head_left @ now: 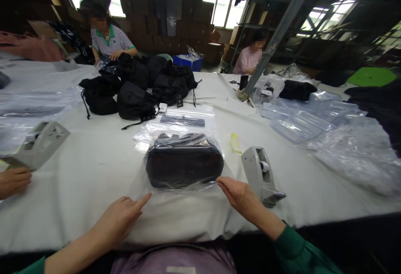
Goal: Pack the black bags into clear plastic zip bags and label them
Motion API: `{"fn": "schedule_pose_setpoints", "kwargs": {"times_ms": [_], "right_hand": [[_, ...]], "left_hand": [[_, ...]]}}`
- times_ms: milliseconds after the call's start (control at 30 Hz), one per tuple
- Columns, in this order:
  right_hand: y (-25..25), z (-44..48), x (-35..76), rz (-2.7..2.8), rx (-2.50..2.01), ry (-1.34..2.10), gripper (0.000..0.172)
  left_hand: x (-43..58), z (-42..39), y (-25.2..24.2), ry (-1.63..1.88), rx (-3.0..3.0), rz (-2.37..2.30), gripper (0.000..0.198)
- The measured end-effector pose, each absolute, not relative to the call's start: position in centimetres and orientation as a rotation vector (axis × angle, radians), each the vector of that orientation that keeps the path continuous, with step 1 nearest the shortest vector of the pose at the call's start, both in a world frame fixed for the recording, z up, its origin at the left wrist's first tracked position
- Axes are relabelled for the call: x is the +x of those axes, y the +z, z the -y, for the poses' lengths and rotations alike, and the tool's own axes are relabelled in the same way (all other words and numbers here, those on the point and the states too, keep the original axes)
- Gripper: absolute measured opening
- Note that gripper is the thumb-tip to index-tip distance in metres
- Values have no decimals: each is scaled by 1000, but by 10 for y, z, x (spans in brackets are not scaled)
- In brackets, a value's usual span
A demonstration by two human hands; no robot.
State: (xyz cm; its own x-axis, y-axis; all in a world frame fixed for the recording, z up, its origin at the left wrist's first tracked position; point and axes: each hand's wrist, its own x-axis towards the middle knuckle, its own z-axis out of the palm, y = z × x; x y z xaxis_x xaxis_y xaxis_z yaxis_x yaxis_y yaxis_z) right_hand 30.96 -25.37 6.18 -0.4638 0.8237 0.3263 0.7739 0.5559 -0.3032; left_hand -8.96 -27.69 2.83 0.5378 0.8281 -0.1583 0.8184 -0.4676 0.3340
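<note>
Black bagged pouch (184, 166) lies flat, long axis left-right.

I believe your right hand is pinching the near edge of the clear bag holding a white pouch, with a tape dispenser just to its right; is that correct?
Not quite: the head view shows the pouch in the clear bag is black, not white. The rest holds: the right hand pinches the bag's near edge, and the tape dispenser stands just to its right.
</note>
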Motion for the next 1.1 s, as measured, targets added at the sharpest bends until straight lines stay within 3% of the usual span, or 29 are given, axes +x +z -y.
{"fn": "schedule_pose_setpoints", "kwargs": {"times_ms": [33, 233, 300, 533, 1100], "right_hand": [[61, 252, 312, 2369, -1261, 134, 24], [66, 257, 333, 2628, -1074, 63, 32], [70, 260, 338, 2627, -1122, 78, 22], [79, 245, 341, 2111, -1343, 229, 20], [41, 206, 335, 1919, -1503, 202, 24]], "left_hand": [[-95, 272, 24, 107, 2369, -1353, 35], [-113, 236, 21, 583, 2144, -1343, 25], [-113, 232, 24, 633, 2164, -1314, 23], [-111, 203, 34, 831, 2346, -1310, 20], [-108, 150, 26, 724, 2084, -1344, 30]]}}
